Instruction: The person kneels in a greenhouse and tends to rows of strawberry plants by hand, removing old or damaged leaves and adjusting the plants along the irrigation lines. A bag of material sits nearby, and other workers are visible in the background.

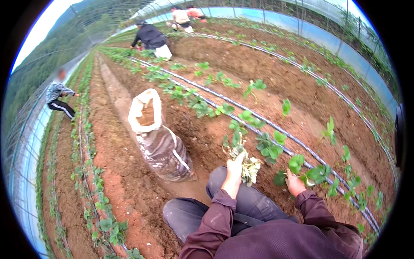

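My left hand (235, 169), above my knee, is closed around a bunch of pale, wilted leaves and stems (249, 168). To the right, my right hand (295, 184) reaches in among the green leaves of a low plant (296, 163) that looks like a strawberry plant. Its fingertips are partly hidden by the foliage, so I cannot see whether they pinch a stem. Left of my knees, a tall woven plastic sack (163, 150) stands in the furrow, slightly tilted. Its white rolled rim (157, 111) gapes open, and some brown lining shows inside.
Two dark drip irrigation hoses (258, 121) run along the planted bed beside me. Further rows of plants (100, 194) lie to the left. A person in black (150, 37) crouches up the row, another (58, 94) bends at the left. Blue sheeting (275, 17) lines the tunnel side.
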`<state>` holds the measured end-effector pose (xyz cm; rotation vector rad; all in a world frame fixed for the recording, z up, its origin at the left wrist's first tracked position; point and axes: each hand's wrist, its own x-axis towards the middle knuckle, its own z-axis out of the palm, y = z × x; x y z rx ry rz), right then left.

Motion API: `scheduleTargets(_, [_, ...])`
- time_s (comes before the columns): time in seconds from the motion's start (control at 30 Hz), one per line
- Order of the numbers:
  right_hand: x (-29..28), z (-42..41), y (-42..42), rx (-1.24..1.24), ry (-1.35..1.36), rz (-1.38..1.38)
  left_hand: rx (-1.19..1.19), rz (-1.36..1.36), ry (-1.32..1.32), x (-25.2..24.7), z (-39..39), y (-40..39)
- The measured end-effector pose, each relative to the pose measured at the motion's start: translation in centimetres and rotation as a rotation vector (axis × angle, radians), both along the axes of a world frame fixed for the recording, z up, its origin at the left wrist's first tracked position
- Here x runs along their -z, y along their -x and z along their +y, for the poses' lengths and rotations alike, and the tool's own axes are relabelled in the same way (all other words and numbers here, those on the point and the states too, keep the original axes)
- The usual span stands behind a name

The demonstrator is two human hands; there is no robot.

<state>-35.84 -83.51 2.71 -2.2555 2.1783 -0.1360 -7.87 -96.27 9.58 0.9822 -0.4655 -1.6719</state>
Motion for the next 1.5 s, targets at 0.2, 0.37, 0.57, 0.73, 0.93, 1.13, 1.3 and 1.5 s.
scheduleTargets(0.2, [-2.2, -1.1, 1.5, -0.002, 0.191, -0.233, -0.013, 0.011, -0.015, -2.4, 1.3, 0.2])
scheduleTargets(0.37, [4.0, 2.5, 3.8, 0.084, 0.093, -0.168, 0.022, 0.038, 0.036, -1.5, 1.3, 0.8])
scheduleTargets(0.57, [2.3, 4.3, 8.5, 0.137, -0.177, -0.433, 0.107, -0.010, 0.070, -1.7, 1.8, 0.1])
scheduleTargets(0.73, [-3.9, 2.5, 6.5, -0.123, -0.373, -0.169, 0.102, -0.028, 0.074, -2.7, 2.1, -0.7])
scheduleTargets(0.93, [7.8, -0.7, 6.1, 0.255, 0.394, -0.572, 0.139, 0.009, 0.114, -2.3, 1.5, 2.1])
scheduleTargets(1.13, [7.5, -0.5, 5.0, 0.329, 0.290, -0.907, 0.154, -0.045, 0.087, -1.8, 1.8, 1.1])
scheduleTargets(1.3, [4.1, 5.9, 4.8, 0.239, -0.015, -1.639, 0.117, -0.027, 0.120, -2.5, 2.2, 0.9])
scheduleTargets(1.5, [-5.5, -3.1, -5.5, -0.067, 0.269, -1.050, 0.190, -0.157, 0.174, -3.7, 2.2, 1.2])
